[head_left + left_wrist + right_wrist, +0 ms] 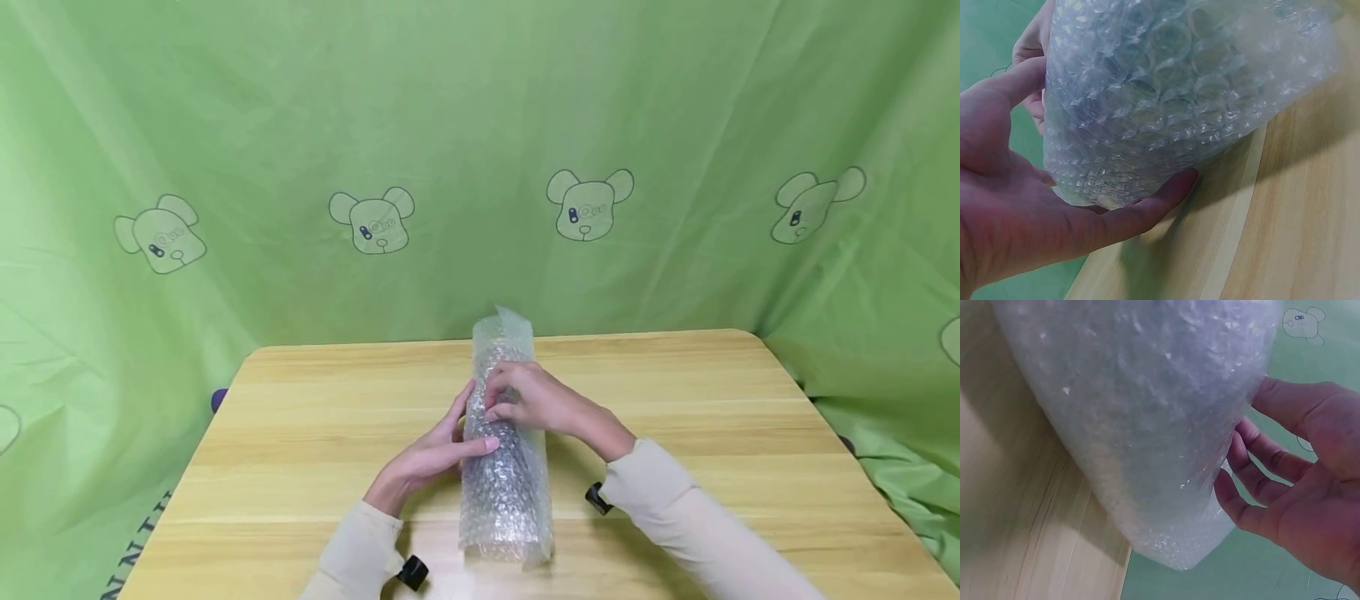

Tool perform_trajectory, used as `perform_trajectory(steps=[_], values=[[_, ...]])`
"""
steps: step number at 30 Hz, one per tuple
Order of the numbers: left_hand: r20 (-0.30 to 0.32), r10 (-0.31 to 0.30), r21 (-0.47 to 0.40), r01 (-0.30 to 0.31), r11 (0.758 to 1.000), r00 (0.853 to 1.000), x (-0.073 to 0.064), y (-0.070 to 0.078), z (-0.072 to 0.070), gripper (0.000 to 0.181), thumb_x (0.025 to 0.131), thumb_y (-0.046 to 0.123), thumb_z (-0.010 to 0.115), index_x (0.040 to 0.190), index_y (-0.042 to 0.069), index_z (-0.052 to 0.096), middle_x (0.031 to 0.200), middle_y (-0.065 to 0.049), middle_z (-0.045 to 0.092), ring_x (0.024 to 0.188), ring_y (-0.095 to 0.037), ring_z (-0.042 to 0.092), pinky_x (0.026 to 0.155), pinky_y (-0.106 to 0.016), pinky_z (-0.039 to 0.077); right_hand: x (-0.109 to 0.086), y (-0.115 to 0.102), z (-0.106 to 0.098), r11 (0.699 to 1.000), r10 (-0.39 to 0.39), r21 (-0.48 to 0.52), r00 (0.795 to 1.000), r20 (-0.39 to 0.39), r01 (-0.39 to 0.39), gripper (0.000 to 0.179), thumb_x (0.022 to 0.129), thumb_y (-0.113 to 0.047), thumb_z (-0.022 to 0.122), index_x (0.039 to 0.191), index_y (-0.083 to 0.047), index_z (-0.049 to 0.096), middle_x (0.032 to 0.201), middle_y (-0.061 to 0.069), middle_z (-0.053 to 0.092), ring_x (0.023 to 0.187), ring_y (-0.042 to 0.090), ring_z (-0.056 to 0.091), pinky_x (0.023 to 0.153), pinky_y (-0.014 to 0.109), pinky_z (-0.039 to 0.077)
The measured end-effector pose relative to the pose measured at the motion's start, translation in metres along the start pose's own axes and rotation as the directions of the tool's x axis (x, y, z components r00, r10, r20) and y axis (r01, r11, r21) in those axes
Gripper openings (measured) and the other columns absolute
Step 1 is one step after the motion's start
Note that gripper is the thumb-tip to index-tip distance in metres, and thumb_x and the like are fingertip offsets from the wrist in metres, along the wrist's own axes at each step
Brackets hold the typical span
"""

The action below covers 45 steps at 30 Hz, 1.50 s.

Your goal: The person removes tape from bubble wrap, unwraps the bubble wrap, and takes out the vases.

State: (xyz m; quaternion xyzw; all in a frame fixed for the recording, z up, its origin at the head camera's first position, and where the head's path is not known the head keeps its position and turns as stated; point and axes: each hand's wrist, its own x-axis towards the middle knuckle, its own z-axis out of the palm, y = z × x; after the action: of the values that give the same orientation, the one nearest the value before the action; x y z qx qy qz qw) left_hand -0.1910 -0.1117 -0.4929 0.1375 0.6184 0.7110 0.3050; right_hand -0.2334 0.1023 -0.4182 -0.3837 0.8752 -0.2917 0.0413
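A roll of clear bubble wrap (506,500) lies lengthwise on the wooden table, pointing away from me. Whatever may be inside it is hidden by the layers. My left hand (429,454) holds the roll from its left side, thumb across the top and the other fingers along the side; in the left wrist view one finger reaches beneath the wrap (1172,81). On top of the roll, farther from me, my right hand (542,402) pinches at the wrap with bent fingers. The right wrist view has its thumb and fingertips against the bubble wrap (1160,425).
The wooden table (315,417) extends to both sides of the roll. A green curtain (465,108) with bear-head prints hangs behind its far edge and at the sides. Small black devices sit at the left cuff (412,573) and right cuff (597,498).
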Motion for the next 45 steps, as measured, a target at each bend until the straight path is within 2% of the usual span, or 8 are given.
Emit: perform_trajectory(steps=[4,8,14,21,25,36,45], values=[[-0.007,0.001,-0.004,-0.001,1.0,1.0,-0.001,-0.001,0.001,0.106,0.095,0.024,0.073,0.163,0.044,-0.006,0.157,-0.032,0.032,0.131,-0.038,0.054,0.109,-0.056,0.046,-0.002,0.002,-0.002,0.999,-0.033,0.026,0.999,-0.007,0.034,0.009,0.086,-0.016,0.081,0.085,-0.016,0.072,0.096,-0.006,0.065,0.094,0.016,0.062,0.089,0.045,0.057],[-0.006,-0.001,0.007,0.001,1.0,1.0,-0.001,-0.001,0.001,0.106,0.095,0.025,0.073,0.163,0.044,-0.006,0.159,-0.033,0.026,0.134,-0.039,0.052,0.11,-0.057,0.045,-0.005,0.003,-0.005,0.998,-0.047,0.051,0.999,0.001,0.047,0.007,0.087,-0.014,0.081,0.088,-0.014,0.074,0.098,-0.005,0.068,0.096,0.016,0.063,0.091,0.045,0.058],[-0.01,0.005,0.016,-0.004,1.0,1.0,0.0,-0.001,0.0,0.106,0.095,0.028,0.074,0.163,0.044,-0.006,0.163,-0.031,0.016,0.138,-0.041,0.046,0.111,-0.06,0.042,-0.012,0.006,-0.009,0.997,-0.026,0.066,1.0,-0.006,0.026,0.006,0.089,-0.009,0.078,0.091,-0.014,0.077,0.112,0.002,0.072,0.11,0.024,0.065,0.1,0.047,0.055],[-0.006,0.005,0.017,-0.005,1.0,1.0,0.0,-0.003,0.0,0.106,0.095,0.029,0.073,0.163,0.044,-0.007,0.163,-0.032,0.018,0.14,-0.041,0.044,0.113,-0.06,0.039,-0.02,0.007,-0.009,0.997,-0.019,0.068,0.999,-0.04,0.022,0.008,0.09,-0.006,0.076,0.094,-0.012,0.078,0.127,0.012,0.07,0.122,0.034,0.062,0.107,0.049,0.05],[-0.013,0.001,0.027,-0.001,1.0,1.0,0.0,-0.003,0.001,0.106,0.095,0.03,0.073,0.163,0.045,-0.007,0.164,-0.033,0.014,0.141,-0.042,0.043,0.113,-0.062,0.038,-0.024,0.009,-0.008,0.997,-0.024,0.072,0.997,-0.068,0.029,0.008,0.09,-0.005,0.076,0.094,-0.012,0.077,0.132,0.014,0.067,0.126,0.036,0.06,0.108,0.049,0.049],[0.001,0.004,0.034,-0.004,0.999,1.0,0.001,-0.004,0.005,0.105,0.096,0.029,0.072,0.163,0.044,-0.007,0.161,-0.035,0.018,0.137,-0.042,0.047,0.111,-0.06,0.042,-0.039,0.009,-0.007,0.998,-0.054,0.004,0.99,-0.133,0.055,0.004,0.091,-0.007,0.075,0.09,-0.011,0.074,0.132,0.015,0.068,0.13,0.037,0.058,0.114,0.051,0.042],[0.0,0.02,0.033,-0.02,0.999,1.0,0.001,-0.002,0.001,0.105,0.096,0.028,0.072,0.163,0.042,-0.008,0.161,-0.034,0.019,0.136,-0.042,0.048,0.111,-0.06,0.042,-0.045,0.01,-0.008,0.996,-0.085,0.001,0.978,-0.19,0.087,0.005,0.092,-0.006,0.074,0.091,-0.011,0.072,0.134,0.013,0.067,0.13,0.035,0.058,0.111,0.05,0.045]])
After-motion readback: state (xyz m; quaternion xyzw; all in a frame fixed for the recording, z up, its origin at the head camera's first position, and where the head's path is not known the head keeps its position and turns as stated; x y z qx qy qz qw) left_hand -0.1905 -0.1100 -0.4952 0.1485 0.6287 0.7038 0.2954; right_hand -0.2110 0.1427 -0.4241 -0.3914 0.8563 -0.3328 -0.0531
